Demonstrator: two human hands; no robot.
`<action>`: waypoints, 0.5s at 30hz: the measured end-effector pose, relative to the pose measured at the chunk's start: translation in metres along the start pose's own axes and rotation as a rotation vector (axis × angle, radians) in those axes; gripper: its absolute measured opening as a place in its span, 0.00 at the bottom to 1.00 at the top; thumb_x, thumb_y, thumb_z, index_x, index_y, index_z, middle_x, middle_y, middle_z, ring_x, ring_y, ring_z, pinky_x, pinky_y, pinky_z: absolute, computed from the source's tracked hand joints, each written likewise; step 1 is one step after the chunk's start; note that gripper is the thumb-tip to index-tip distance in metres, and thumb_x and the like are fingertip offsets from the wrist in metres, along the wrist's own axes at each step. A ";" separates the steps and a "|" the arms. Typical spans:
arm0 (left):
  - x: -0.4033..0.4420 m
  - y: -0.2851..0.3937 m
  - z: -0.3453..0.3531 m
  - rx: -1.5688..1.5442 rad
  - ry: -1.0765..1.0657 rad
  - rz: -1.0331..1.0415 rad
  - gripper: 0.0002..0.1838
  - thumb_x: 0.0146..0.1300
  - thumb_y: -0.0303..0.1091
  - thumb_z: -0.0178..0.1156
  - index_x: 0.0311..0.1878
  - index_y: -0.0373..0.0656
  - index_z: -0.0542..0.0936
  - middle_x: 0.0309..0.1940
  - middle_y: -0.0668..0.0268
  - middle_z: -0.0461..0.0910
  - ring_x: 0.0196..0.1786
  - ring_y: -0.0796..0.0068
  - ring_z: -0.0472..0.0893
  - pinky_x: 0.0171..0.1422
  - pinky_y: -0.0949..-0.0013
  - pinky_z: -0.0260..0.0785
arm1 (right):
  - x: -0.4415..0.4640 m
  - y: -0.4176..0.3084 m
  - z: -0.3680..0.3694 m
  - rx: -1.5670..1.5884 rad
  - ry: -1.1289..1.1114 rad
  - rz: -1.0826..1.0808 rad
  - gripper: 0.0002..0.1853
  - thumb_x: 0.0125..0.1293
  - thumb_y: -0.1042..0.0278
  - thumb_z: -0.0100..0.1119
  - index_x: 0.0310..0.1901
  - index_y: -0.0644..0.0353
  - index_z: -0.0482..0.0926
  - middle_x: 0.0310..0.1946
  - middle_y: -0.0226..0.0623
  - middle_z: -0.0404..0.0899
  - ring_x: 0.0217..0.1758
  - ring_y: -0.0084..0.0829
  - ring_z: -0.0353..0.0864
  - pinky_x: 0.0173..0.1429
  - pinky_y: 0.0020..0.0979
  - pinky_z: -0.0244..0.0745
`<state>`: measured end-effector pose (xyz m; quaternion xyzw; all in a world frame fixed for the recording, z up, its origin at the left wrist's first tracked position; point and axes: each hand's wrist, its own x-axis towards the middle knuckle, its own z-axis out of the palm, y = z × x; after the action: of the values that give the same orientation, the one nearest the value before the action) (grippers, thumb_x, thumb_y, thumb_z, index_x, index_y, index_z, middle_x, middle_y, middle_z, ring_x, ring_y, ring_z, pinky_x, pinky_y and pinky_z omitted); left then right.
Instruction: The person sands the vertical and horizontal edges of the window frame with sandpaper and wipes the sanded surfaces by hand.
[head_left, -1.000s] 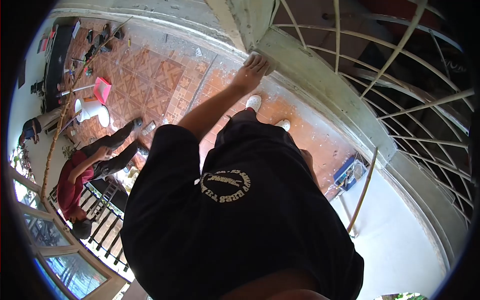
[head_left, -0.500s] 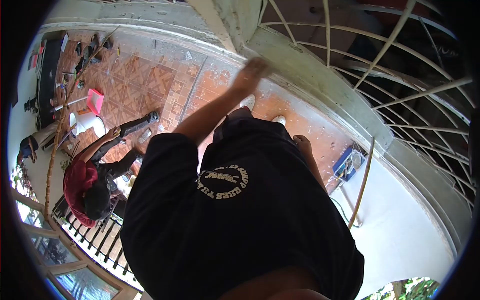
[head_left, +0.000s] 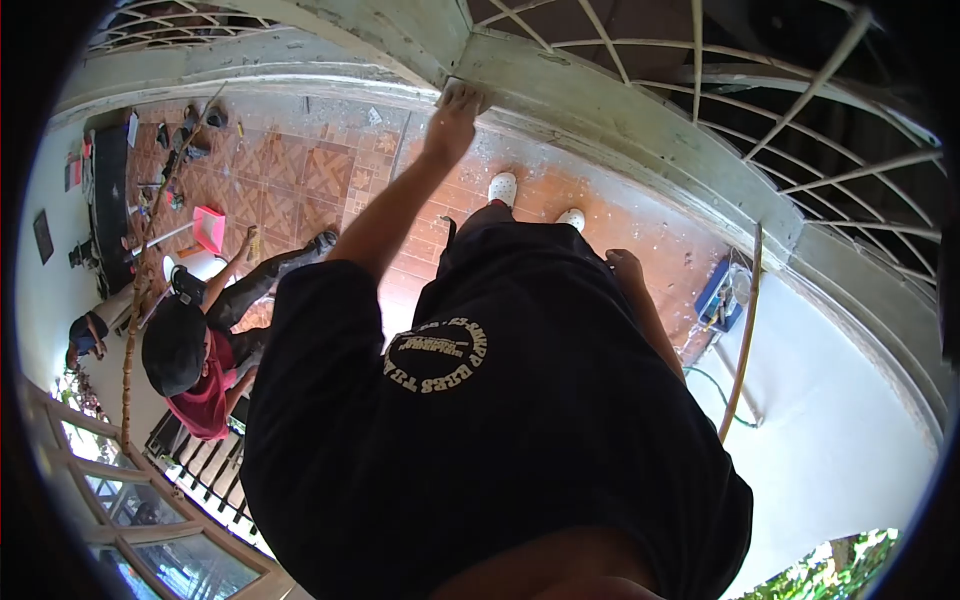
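Up at the inner corner of the pale green wooden frame [head_left: 600, 125], my left hand [head_left: 455, 125] is closed over a pale pad [head_left: 470, 93] and presses it against the wood. The fingers hide part of the pad. My right hand [head_left: 626, 268] hangs low beside my right hip with its fingers curled; what it holds, if anything, is hidden. My white shoes [head_left: 503, 188] stand on the dusty tiled floor [head_left: 450, 205] below the frame.
Curved bars [head_left: 770, 150] cross the opening at upper right. A blue tray [head_left: 720, 295] of tools sits near a leaning stick [head_left: 745, 340]. A person [head_left: 205, 390] in red sits at left by a pink dustpan [head_left: 208, 229]. Another person [head_left: 88, 335] is farther left.
My left hand has slid left along the frame with the pad, as the view shifted. The person in red has bent forward and extended an arm. My right hand has come more into view.
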<state>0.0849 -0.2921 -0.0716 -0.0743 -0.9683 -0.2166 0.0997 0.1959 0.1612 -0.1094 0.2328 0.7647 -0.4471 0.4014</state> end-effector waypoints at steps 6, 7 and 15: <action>0.007 0.099 0.051 -0.221 0.013 0.086 0.24 0.56 0.14 0.50 0.56 0.37 0.79 0.61 0.51 0.77 0.70 0.51 0.71 0.76 0.52 0.62 | 0.006 0.033 -0.004 -0.053 -0.004 -0.093 0.19 0.67 0.58 0.62 0.49 0.68 0.84 0.39 0.45 0.87 0.41 0.33 0.85 0.47 0.32 0.79; 0.008 0.099 0.056 -0.210 -0.027 0.067 0.25 0.56 0.14 0.50 0.57 0.38 0.79 0.62 0.51 0.76 0.71 0.51 0.70 0.77 0.52 0.61 | 0.007 0.041 -0.011 -0.065 -0.005 -0.139 0.19 0.67 0.58 0.62 0.48 0.68 0.84 0.39 0.45 0.87 0.41 0.33 0.86 0.47 0.32 0.79; 0.010 0.045 0.037 0.246 0.050 -0.179 0.28 0.51 0.13 0.50 0.58 0.37 0.78 0.61 0.44 0.75 0.66 0.42 0.71 0.78 0.52 0.59 | -0.004 0.142 -0.059 -0.050 0.110 -0.170 0.19 0.66 0.57 0.63 0.47 0.66 0.86 0.42 0.45 0.88 0.45 0.35 0.86 0.51 0.33 0.79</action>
<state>0.0779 -0.2348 -0.0841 0.0305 -0.9875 -0.1061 0.1122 0.2755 0.2825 -0.1602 0.1812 0.8135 -0.4470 0.3249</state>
